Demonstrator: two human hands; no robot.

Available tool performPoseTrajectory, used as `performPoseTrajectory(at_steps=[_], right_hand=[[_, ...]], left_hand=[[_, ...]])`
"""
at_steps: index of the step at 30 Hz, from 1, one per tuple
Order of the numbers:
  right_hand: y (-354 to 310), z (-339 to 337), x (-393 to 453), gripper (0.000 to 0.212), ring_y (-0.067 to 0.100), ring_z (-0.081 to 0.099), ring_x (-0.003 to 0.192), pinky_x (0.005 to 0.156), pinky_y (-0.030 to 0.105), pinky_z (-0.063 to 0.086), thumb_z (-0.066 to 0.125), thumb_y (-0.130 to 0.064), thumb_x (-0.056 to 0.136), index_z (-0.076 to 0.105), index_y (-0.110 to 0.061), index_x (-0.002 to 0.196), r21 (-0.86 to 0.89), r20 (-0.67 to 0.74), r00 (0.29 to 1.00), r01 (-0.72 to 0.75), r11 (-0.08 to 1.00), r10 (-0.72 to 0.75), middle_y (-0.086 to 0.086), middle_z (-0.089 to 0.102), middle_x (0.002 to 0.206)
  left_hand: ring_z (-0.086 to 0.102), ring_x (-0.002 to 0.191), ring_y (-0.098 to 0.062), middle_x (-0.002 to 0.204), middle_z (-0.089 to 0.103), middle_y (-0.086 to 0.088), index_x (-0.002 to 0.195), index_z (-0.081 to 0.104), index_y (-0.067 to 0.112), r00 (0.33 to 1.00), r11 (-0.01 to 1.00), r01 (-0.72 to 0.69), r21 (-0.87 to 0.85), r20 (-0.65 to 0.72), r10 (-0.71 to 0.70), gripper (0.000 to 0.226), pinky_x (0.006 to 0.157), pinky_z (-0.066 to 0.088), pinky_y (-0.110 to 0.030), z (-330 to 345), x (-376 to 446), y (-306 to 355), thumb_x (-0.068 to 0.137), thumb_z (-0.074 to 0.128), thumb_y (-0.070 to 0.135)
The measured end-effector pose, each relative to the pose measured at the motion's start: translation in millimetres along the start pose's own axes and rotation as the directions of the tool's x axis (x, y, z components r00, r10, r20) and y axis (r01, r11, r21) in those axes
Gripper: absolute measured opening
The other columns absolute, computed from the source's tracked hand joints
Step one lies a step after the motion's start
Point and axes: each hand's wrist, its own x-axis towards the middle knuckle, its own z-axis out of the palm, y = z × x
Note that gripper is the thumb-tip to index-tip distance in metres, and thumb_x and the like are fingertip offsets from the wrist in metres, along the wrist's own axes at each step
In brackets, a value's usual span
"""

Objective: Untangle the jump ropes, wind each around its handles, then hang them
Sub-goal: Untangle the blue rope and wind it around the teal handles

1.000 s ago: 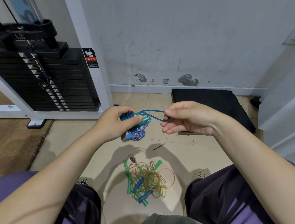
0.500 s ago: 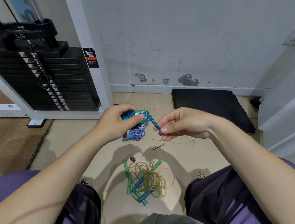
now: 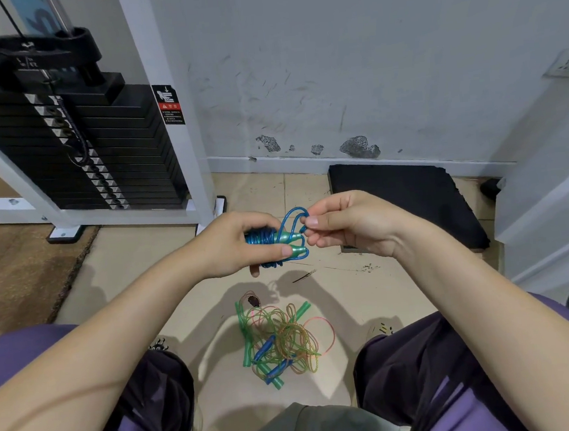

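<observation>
The translucent blue plastic jump rope (image 3: 271, 242), wound around its handles, is gripped by the left hand (image 3: 236, 245); its last loop is pinched by the right hand (image 3: 349, 225). Winding is judged nearly finished; tucking the end is called for next. At 6 o'clock, the tangled green, orange and pink ropes (image 3: 282, 342) are left on the floor.

A black rectangular warning sticker (image 3: 170, 104) sits on the white metal upright of the weight machine (image 3: 165, 122); it carries a white pictogram, a red band with a warning triangle and small white lines of print, all too small to read.
</observation>
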Motion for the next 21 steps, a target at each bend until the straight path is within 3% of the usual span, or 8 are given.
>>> performPoseTrajectory(at_steps=[4,9,13,17,21], right_hand=[[4,7,4,0.007,0.013,0.067,0.061,0.062,0.021,0.057,0.063,0.001,0.083,0.065,-0.004,0.088,0.101,-0.003,1.0,-0.016,0.995,0.016,0.007,0.07,0.07],[7,10,4,0.015,0.014,0.07,0.066,0.066,0.023,0.058,0.069,-0.004,0.07,0.065,-0.003,0.085,0.174,0.0,1.0,-0.016,0.985,0.016,0.007,0.072,0.074],[7,12,4,0.007,0.016,0.071,0.065,0.062,0.023,0.058,0.064,0.006,0.081,0.065,-0.001,0.081,0.181,-0.044,0.999,0.002,0.983,0.006,0.009,0.073,0.072],[9,16,4,0.011,0.018,0.072,0.067,0.064,0.025,0.059,0.064,0.007,0.082,0.066,-0.001,0.076,0.188,-0.07,0.998,0.018,0.982,-0.004,0.01,0.073,0.073],[9,18,3,0.004,0.018,0.071,0.066,0.066,0.027,0.06,0.071,-0.004,0.073,0.069,-0.007,0.076,0.16,-0.057,0.998,-0.023,0.987,0.032,0.01,0.074,0.075]], left_hand=[[0.063,0.057,-0.01,0.088,0.07,-0.026,0.1,0.071,0.008,1.0,0.998,-0.025,-0.061,-0.012,0.024,0.017,0.059,0.058,-0.028,0,-2,4,0.084,0.075,0.007],[0.064,0.056,-0.007,0.084,0.069,-0.017,0.098,0.07,0.011,0.999,0.998,-0.023,-0.052,-0.038,0.021,0.015,0.061,0.057,-0.025,0,-1,5,0.085,0.074,0.006],[0.065,0.059,-0.007,0.085,0.069,-0.019,0.099,0.07,0.01,0.998,0.998,-0.032,-0.053,-0.046,0.03,0.015,0.061,0.057,-0.026,-1,-1,4,0.084,0.075,0.007],[0.068,0.071,-0.014,0.091,0.072,-0.018,0.102,0.072,0.013,0.999,0.997,-0.029,-0.066,-0.036,0.026,0.022,0.07,0.061,-0.037,-1,-1,0,0.08,0.078,0.018],[0.067,0.076,-0.021,0.092,0.071,-0.018,0.102,0.073,0.017,0.999,0.998,-0.032,-0.063,-0.042,0.029,0.034,0.078,0.057,-0.049,0,-1,-3,0.073,0.078,0.034]])
